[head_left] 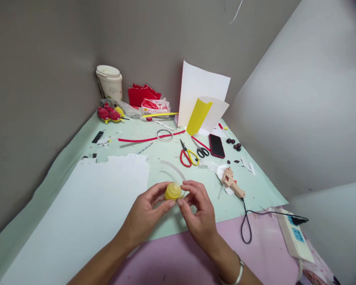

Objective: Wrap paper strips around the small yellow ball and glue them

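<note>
Between my two hands is a small yellow dome [173, 191] with a textured, net-like surface, its rounded side up. My left hand [148, 208] grips its left side between thumb and fingers. My right hand [198, 204] is closed at its right edge, pinching a thin strip whose yellow side shows there. A pale curled paper strip [175, 169] stands out just beyond the dome; where it joins the strip at my fingers is hard to make out. The palm-side fingers of both hands are partly hidden.
A glue gun [231, 183] lies right, its cord running to a power strip [295, 235]. Beyond my hands are red-and-yellow scissors [189, 154], black scissors [202, 151], a phone [216, 145] and a tape ring [164, 135]. White paper [86, 213] covers the left; a lidded bin [110, 84] stands behind.
</note>
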The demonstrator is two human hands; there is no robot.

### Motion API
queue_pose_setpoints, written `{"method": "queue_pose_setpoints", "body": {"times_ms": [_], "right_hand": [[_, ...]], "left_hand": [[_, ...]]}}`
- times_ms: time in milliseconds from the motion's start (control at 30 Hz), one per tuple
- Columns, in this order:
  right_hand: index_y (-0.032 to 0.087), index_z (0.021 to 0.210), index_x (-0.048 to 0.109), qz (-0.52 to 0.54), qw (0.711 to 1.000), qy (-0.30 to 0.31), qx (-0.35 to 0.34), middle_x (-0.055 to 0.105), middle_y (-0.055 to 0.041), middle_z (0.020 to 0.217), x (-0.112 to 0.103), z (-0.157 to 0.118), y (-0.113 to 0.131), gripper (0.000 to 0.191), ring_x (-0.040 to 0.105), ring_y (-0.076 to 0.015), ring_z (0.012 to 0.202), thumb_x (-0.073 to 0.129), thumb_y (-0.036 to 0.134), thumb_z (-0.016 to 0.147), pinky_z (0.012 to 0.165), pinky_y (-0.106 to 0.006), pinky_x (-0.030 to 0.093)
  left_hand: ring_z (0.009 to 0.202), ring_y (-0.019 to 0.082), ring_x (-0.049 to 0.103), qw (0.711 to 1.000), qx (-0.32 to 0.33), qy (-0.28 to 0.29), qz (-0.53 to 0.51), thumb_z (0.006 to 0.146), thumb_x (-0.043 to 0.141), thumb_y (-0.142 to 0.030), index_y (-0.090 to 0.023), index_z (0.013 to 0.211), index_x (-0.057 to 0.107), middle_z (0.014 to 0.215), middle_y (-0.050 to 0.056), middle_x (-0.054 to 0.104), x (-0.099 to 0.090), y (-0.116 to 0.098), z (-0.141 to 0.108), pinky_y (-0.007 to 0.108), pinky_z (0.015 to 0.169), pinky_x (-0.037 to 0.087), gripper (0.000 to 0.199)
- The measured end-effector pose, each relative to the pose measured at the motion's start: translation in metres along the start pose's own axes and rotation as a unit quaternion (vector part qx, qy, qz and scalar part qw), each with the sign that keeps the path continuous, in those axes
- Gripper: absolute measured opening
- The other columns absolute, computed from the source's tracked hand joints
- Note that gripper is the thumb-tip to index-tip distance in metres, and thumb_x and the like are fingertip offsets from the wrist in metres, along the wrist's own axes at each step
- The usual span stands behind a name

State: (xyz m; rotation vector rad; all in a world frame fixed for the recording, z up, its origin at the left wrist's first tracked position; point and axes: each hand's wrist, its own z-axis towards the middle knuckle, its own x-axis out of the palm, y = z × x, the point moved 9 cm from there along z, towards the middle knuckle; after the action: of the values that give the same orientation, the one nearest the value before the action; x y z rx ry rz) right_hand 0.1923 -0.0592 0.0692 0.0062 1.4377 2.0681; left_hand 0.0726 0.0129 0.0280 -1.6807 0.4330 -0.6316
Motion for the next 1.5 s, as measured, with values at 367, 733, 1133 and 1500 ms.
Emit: {"method": "queue_pose_setpoints", "body": {"times_ms": [367,733,1133,1500], "right_hand": [[0.025,0.111,0.059,-0.011,1.0,0.007,-0.008,0.053,-0.0073,0.119,-0.001,-0.0009,-0.0013,0.03,0.055,-0.0071,0.062,0.06,0.011,0.084,0.064,-0.027,0.054],[0.024,0.112,0.058,-0.015,1.0,0.006,-0.018,0.053,-0.0087,0.119,-0.0034,-0.004,-0.0028,0.032,0.054,-0.0084,0.062,0.06,0.011,0.083,0.064,-0.029,0.054],[0.023,0.112,0.058,-0.02,0.999,0.004,-0.032,0.054,-0.0095,0.119,-0.0051,-0.0054,-0.0035,0.033,0.054,-0.0086,0.06,0.062,0.011,0.081,0.064,-0.03,0.054],[0.023,0.111,0.057,-0.024,0.999,0.007,-0.029,0.054,-0.0104,0.119,-0.0053,-0.005,-0.0036,0.031,0.054,-0.0095,0.06,0.061,0.013,0.082,0.063,-0.031,0.054]], "left_hand": [[0.117,0.023,0.06,1.0,0.004,0.014,0.027,0.082,0.068,-0.036,-0.026,0.119,0.061,0.13,0.005,0.063,0.0004,0.0016,0.0012,0.033,0.102,0.044,0.038],[0.116,0.024,0.06,0.997,-0.003,0.011,0.074,0.082,0.067,-0.037,-0.025,0.116,0.063,0.128,0.005,0.064,0.0022,-0.0013,0.0021,0.032,0.1,0.045,0.036],[0.117,0.024,0.059,0.996,0.004,0.022,0.091,0.083,0.066,-0.037,-0.026,0.126,0.06,0.13,0.006,0.064,0.0023,-0.0001,0.0022,0.035,0.103,0.044,0.045],[0.115,0.024,0.059,0.997,0.018,0.03,0.074,0.081,0.068,-0.035,-0.024,0.117,0.065,0.127,0.007,0.064,0.0041,-0.0015,0.0045,0.034,0.1,0.045,0.037]]}}
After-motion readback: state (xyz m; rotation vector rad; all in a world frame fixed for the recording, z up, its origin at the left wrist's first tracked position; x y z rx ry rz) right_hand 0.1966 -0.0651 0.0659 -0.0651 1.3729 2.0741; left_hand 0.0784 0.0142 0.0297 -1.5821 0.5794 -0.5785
